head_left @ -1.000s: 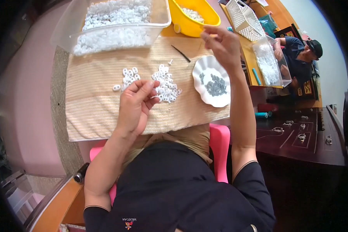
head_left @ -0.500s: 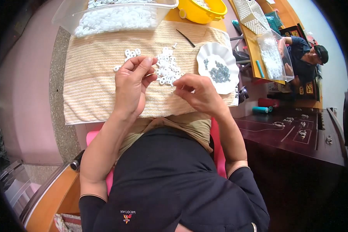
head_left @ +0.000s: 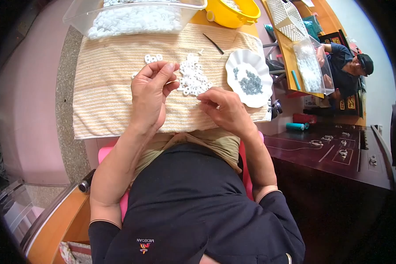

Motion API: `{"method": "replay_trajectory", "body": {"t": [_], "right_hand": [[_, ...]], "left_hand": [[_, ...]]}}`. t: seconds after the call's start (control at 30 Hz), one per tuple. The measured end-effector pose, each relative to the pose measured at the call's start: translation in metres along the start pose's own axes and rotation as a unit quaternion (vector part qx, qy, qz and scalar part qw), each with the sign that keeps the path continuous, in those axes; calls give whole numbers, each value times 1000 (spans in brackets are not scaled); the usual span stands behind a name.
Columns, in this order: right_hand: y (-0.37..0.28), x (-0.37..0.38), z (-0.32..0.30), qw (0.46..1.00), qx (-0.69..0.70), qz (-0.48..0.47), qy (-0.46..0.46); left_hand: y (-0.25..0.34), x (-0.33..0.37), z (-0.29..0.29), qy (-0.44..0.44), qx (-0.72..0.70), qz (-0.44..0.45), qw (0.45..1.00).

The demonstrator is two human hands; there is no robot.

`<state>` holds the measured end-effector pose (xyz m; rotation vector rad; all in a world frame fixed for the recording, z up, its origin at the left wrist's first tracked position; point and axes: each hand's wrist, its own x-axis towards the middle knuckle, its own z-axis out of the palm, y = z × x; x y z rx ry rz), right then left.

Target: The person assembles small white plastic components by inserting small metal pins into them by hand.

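Note:
Thumb and fingertips of my left hand are pinched together above the towel, left of the pile; whatever they hold is too small or hidden to make out. My right hand is closed, with curled fingers at the near right edge of the loose pile of small white plastic pieces; its fingertips hide what, if anything, is in them. Beyond my left hand lie several more white pieces. A white scalloped plate with small dark grey pieces stands right of the pile.
A striped towel covers the table. At the back are a clear bin of white pieces and a yellow bowl. A thin black tool lies beside the plate. Another person sits at a side table at right.
My right hand has shifted slightly, its fingers more curled and lower by the pile's edge. My left hand keeps its pinch. The whole view has moved slightly.

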<state>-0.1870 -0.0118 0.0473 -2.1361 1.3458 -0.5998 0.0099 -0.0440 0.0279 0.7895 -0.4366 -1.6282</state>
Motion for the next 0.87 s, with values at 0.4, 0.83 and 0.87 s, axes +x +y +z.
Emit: {"method": "replay_trajectory", "body": {"t": [0.4, 0.83, 0.87], "right_hand": [[-4, 1, 14, 987, -150, -59, -12], [-13, -8, 9, 977, -195, -43, -72], [-12, -9, 8, 979, -185, -40, -70]], "left_hand": [[-1, 1, -1, 6, 14, 2, 1000], [2, 11, -5, -15, 221, 91, 971], [5, 10, -6, -47, 277, 100, 955]]}}
